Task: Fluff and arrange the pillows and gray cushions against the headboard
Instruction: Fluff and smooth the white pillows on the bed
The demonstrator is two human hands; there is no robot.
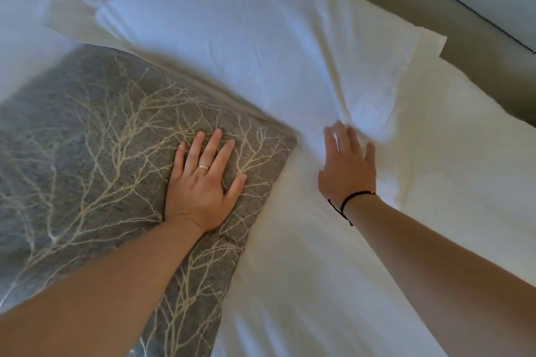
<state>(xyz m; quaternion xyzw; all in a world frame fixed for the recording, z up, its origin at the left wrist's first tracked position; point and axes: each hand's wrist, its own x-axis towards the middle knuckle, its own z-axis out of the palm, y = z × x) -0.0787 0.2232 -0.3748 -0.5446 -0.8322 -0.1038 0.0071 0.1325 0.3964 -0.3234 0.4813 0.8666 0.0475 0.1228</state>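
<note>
left hand spread flat on gray cushion | right hand spread, pressing white pillow corner

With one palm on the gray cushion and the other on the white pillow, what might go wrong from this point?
The left hand presses flat on the gray cushion, so it may end up flattened rather than fluffed. The right hand bunches the white pillow at its near corner; creases could stay in the case. The cushion's edge overlaps the pillow, so shifting either may drag the other askew.
</note>
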